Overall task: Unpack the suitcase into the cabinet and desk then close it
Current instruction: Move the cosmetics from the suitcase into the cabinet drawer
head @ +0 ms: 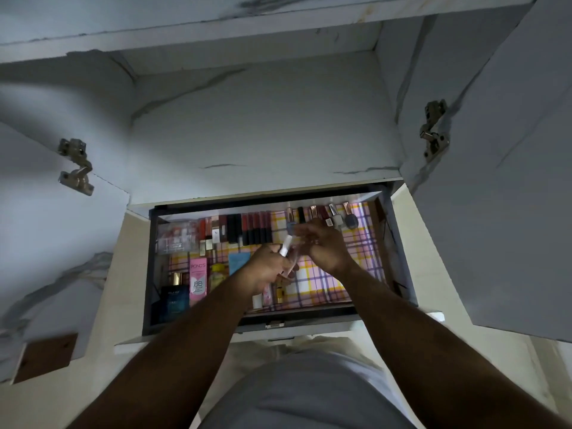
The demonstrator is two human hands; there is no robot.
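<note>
Fingers of my left hand [268, 265] gripped white tube [285, 246]; right hand [322, 243] fingers curled, blurry, couldn't tell grip, over open drawer [402, 258].

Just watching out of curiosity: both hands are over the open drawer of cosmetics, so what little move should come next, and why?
Probably lay the white tube, gripped by the left hand, on the bare checked liner. The right hand hovers blurred beside it, and that patch of the drawer looks free.

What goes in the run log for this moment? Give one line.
stage: filling open drawer | left hand: holds white tube | right hand: blurred, grip unclear | cabinet doors: open
</note>
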